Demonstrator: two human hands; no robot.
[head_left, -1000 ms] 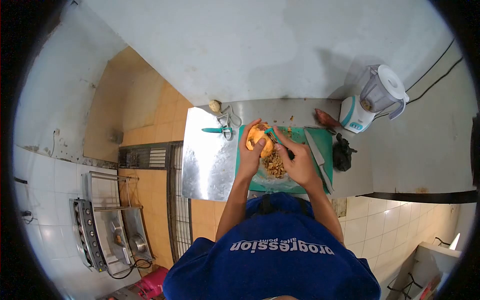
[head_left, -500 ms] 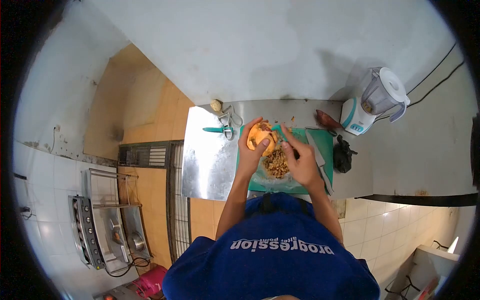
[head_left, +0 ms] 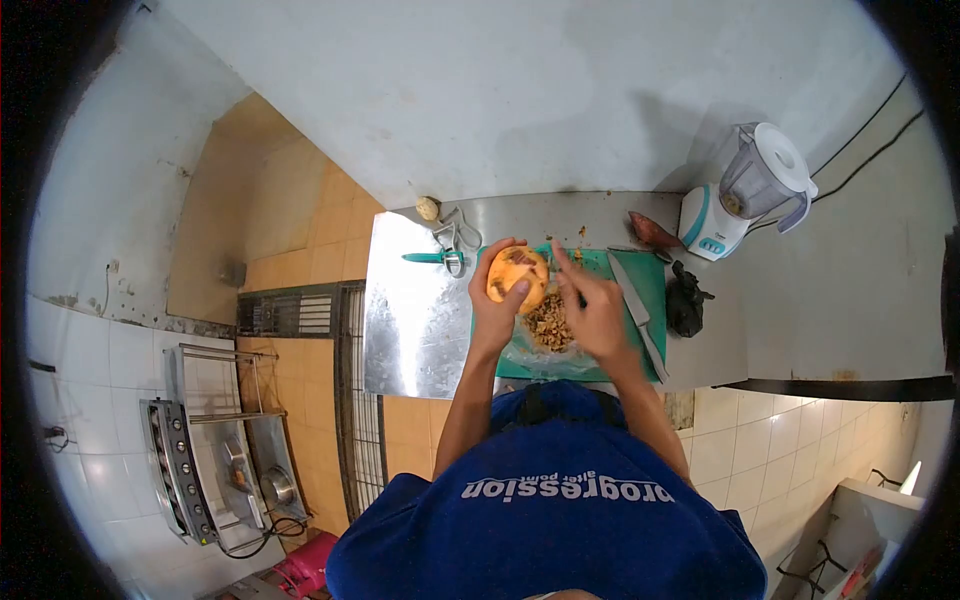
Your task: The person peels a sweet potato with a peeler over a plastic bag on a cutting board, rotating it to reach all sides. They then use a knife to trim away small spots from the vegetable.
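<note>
A peeled orange root (head_left: pixel 517 272), apparently a sweet potato with dark patches, rests in the curled fingers and thumb of my left hand (head_left: pixel 492 305). Close on its right, my right hand (head_left: pixel 595 315) is closed around a small tool, mostly hidden by the fingers; only a teal part shows. Beneath both hands lies a green cutting board (head_left: pixel 590 262). On it sits a clear plastic bag (head_left: pixel 535 366) with many small brown pieces (head_left: pixel 550 325). A large knife (head_left: pixel 637 308) lies at the board's right side.
A blender (head_left: pixel 745 195) stands at the back right. Near it are a reddish-brown unpeeled root (head_left: pixel 653 231) and a crumpled black bag (head_left: pixel 687 300). A teal-handled tool (head_left: pixel 430 258) and a pale round object (head_left: pixel 427 208) lie on the metal table (head_left: pixel 410 330) to the left.
The orange root has turned in my left hand and shows more of its dark patches. My right hand has shifted slightly left, closer to the root.
</note>
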